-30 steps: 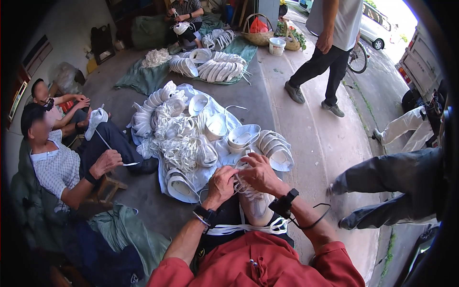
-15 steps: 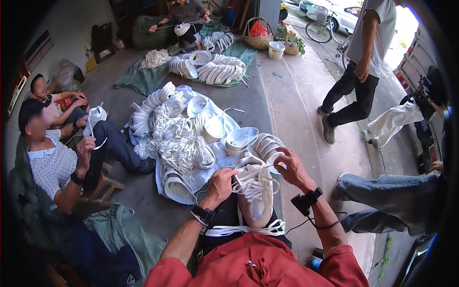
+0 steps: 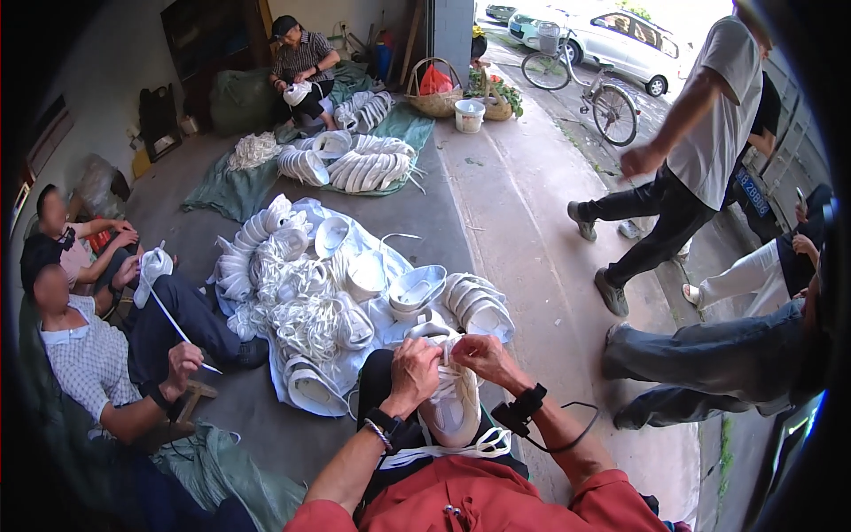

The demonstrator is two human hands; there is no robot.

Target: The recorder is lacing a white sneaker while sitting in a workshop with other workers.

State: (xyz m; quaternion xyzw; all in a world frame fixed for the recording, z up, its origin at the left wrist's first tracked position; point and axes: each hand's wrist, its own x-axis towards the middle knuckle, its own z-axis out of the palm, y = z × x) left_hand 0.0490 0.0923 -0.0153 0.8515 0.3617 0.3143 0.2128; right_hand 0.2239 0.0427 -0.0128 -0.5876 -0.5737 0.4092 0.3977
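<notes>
A white sneaker [image 3: 450, 415] rests on my lap, toe toward me, with a white shoelace threaded through part of its front. My left hand [image 3: 415, 371] is closed at the left edge of the lacing opening, gripping the shoe's upper. Just across from it, my right hand [image 3: 486, 358] pinches the shoelace close to the top of the opening; the lace between its fingertips is mostly hidden. Several loose white laces [image 3: 490, 443] lie over my lap below the toe.
Ahead, a pale sheet [image 3: 401, 260] bears a heap of white laces [image 3: 306, 310] and stacked shoe uppers [image 3: 476, 304]. Seated people work on the left and at the back. On the right, a person in a grey shirt [image 3: 709, 133] walks past, and jeans-clad legs [image 3: 709, 359] are close by.
My right hand has come in from the right to the shoe's opening, beside my left. The view has shifted, the walker has stepped on, and the seated person at left has drawn a lace out.
</notes>
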